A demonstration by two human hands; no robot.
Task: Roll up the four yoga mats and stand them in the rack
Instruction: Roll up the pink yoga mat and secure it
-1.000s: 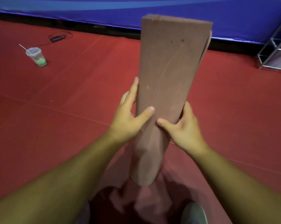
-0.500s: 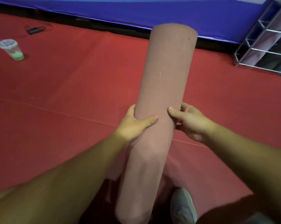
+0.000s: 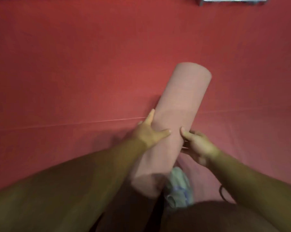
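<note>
We hold the rolled dusty-pink foam yoga mat between both hands, its long axis tilted up and away from us toward the right, its lower end near our shoe. The left hand lies against the roll's left flank, fingers straight along it and thumb pressed across the front. The right hand curls round the right side, thumb on the front. The silver metal rack stands well apart, ahead and right, so the right hand is nearer.
</note>
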